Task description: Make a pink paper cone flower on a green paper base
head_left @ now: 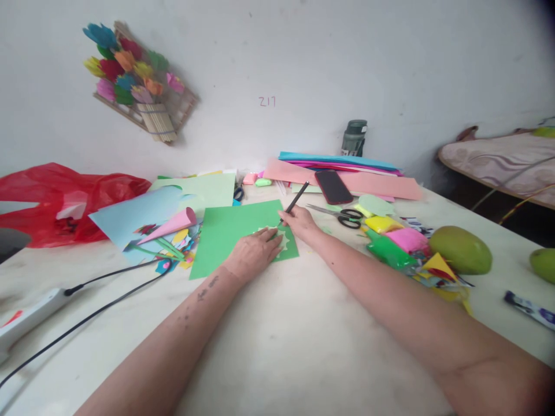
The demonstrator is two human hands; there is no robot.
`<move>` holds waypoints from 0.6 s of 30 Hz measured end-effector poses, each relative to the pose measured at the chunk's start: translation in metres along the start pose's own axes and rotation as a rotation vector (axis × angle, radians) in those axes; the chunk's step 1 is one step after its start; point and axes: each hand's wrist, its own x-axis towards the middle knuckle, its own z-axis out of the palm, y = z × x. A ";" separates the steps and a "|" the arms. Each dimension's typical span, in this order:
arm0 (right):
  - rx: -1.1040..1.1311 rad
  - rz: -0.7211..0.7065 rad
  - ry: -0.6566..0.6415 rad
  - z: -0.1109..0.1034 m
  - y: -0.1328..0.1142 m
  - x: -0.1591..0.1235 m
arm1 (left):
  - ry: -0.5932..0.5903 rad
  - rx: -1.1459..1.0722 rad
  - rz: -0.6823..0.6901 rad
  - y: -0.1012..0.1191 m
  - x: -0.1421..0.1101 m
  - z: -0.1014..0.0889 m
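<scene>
A green paper sheet (pixel 229 228) lies on the white table in front of me. On its right part rests a pale cutout with a scalloped or pointed edge (pixel 284 242), partly covered by my left hand (pixel 255 251). That hand lies flat over the cutout with its fingers stretched out. My right hand (pixel 299 222) is closed around a black pencil or pen (pixel 299 197), held tilted with its lower end down near the cutout's upper edge. Whether the tip touches the paper is too small to tell.
Black-handled scissors (pixel 349 218) and a phone (pixel 333 186) lie right of the sheet. Beyond them are colored packets (pixel 407 240) and a green mango (pixel 460 249). Leftward sit a pink paper cone (pixel 176 222), paper scraps, a red plastic bag (pixel 87 199) and a power strip (pixel 37 315) with black cables.
</scene>
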 end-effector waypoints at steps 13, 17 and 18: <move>-0.037 0.008 -0.021 -0.003 -0.007 -0.004 | -0.001 0.003 0.009 0.001 0.000 -0.002; -0.045 0.011 -0.029 -0.003 -0.008 -0.004 | 0.007 0.014 0.016 0.001 0.000 -0.001; -0.047 0.011 -0.030 -0.003 -0.008 -0.004 | 0.012 0.015 0.016 0.000 0.000 -0.001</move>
